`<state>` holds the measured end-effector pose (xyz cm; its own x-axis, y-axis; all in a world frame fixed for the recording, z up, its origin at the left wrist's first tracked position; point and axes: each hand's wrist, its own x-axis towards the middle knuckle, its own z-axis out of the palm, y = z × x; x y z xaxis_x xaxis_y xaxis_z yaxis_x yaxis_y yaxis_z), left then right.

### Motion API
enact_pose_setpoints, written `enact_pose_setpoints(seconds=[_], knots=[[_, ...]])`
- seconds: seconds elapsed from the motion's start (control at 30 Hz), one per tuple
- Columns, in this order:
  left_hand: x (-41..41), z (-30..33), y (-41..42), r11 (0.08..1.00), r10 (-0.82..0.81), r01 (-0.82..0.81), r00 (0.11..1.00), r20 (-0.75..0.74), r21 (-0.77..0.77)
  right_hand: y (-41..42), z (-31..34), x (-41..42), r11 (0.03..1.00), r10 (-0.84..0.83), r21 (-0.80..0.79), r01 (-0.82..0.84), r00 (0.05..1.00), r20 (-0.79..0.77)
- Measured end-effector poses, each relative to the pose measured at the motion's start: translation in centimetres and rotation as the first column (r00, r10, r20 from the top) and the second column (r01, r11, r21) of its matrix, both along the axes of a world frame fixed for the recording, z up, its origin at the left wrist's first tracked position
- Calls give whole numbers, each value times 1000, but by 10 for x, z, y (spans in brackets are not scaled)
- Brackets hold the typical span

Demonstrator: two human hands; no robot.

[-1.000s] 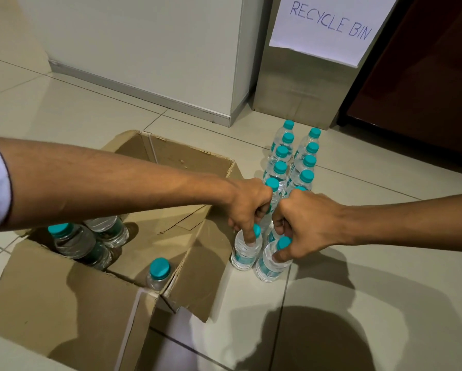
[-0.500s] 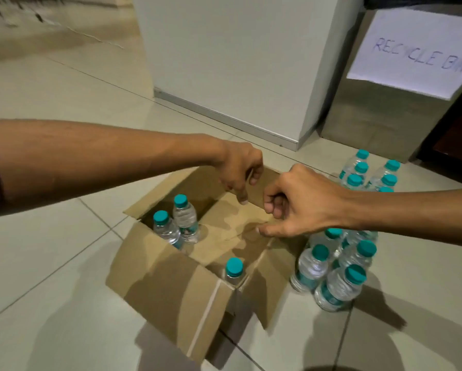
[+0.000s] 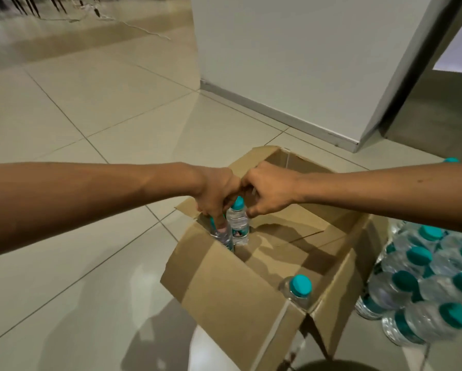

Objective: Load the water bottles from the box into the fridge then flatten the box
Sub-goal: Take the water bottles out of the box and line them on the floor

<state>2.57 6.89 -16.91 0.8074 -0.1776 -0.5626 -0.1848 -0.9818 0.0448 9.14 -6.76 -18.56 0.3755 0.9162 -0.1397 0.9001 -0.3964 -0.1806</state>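
An open cardboard box (image 3: pixel 224 287) stands on the tiled floor. In its far left corner stand two small water bottles with teal caps. My left hand (image 3: pixel 215 191) reaches down and grips the top of the left bottle (image 3: pixel 222 235), hiding its cap. My right hand (image 3: pixel 268 191) has its fingers curled at the neck of the second bottle (image 3: pixel 239 226), whose cap shows between my hands. A third bottle (image 3: pixel 299 289) stands alone in the box's near right corner. Several more bottles (image 3: pixel 425 285) stand grouped on the floor right of the box.
A tall white appliance or cabinet (image 3: pixel 291 62) stands behind the box. Right of it is a grey bin (image 3: pixel 438 116) with a white paper sign. The box's flaps stick outward. Open tiled floor (image 3: pixel 90 129) stretches to the left.
Both hands have left the bottles set on the floor, swung left over the box and dropped onto the two bottles in its far corner. The camera turned left.
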Motion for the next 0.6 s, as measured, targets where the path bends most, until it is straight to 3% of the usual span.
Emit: enact_pose_setpoints(seconds=[0.17, 0.3, 0.47, 0.6], knots=[[-8, -19, -6, 997, -63, 57, 990, 127, 49, 10, -24, -1, 999, -14, 28, 16, 997, -80], [-4, -24, -7, 998, -59, 61, 985, 161, -8, 8, -34, 1, 995, -26, 92, 34, 995, -94], [4, -17, -9, 994, -63, 72, 993, 105, -85, -7, -23, 4, 985, -30, 167, 39, 998, -59], [16, 14, -26, 990, -5, 9, 999, 33, -138, -30, 7, 10, 962, -157, 216, 170, 985, -76]])
